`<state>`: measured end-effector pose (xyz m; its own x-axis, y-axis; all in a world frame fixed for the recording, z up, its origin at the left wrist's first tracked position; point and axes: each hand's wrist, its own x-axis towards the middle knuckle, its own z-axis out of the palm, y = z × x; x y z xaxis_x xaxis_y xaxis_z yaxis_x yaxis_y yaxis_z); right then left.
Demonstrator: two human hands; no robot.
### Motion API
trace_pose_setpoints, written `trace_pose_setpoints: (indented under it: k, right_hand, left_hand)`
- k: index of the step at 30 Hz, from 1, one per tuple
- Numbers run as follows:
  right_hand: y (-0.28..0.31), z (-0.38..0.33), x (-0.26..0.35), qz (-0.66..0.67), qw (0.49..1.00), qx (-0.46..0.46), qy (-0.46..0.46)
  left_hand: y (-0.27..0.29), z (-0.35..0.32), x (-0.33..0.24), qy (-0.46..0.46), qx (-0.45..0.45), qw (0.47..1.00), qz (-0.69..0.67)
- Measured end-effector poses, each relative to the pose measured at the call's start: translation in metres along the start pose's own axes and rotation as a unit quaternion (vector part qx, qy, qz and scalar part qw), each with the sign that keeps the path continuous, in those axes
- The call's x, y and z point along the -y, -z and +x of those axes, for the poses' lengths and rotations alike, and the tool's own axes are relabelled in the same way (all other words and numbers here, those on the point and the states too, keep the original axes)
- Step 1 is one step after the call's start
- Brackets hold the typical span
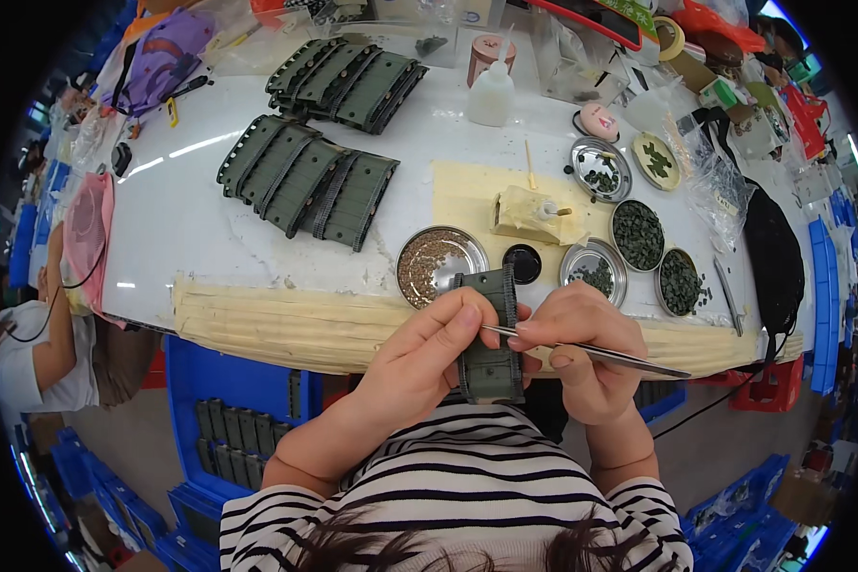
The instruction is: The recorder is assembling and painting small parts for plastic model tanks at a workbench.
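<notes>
My left hand (412, 360) grips a dark green, ribbed plastic piece (491, 377), holding it upright just over the table's near edge. In my right hand (593, 345) is a pair of metal tweezers (634, 360); their tips touch or nearly touch the piece by my left fingertips. Whether anything small sits between the tips cannot be made out. Just beyond my hands stands a round metal dish (469, 250) with small copper-coloured bits. Beside it are a small black round pot (522, 264) and another metal dish (569, 262) with small dark green bits.
Two groups of similar green pieces (348, 84) lie at the back left. A white squeeze bottle (490, 98) and a tape-wrapped block (524, 219) stand mid-table. Tins of green bits (679, 283) and a thin metal tool (729, 297) lie right. A blue crate (183, 381) sits below left.
</notes>
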<state>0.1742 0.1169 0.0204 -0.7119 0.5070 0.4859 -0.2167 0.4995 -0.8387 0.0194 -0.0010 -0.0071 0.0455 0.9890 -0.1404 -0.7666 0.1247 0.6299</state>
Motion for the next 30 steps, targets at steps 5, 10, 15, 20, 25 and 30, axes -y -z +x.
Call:
trace_pose_setpoints:
  k: [5, 10, 15, 20, 25, 30]
  right_hand:
    - [0.0, -0.001, 0.0, -0.018, 1.0, 0.007, 0.006]
    - [-0.003, -0.003, -0.001, -0.017, 1.0, -0.008, -0.007]
    - [-0.003, -0.001, -0.001, -0.018, 1.0, -0.001, -0.005]
    - [-0.001, -0.001, -0.001, -0.023, 1.0, 0.006, -0.003]
    - [-0.002, -0.001, -0.001, -0.027, 1.0, 0.003, -0.001]
    - [-0.001, 0.0, -0.002, -0.018, 1.0, 0.001, 0.011]
  left_hand:
    - [-0.005, 0.002, 0.001, -0.015, 0.001, 1.0, -0.01]
    - [-0.001, 0.003, 0.004, -0.014, 0.008, 1.0, -0.011]
    - [-0.002, 0.003, 0.003, -0.018, -0.005, 1.0, 0.007]
    - [-0.005, 0.003, 0.003, -0.021, -0.013, 1.0, 0.009]
    - [-0.002, 0.003, 0.006, -0.017, -0.034, 0.998, 0.043]
    - [0.004, 0.003, 0.008, -0.018, -0.024, 0.998, 0.063]
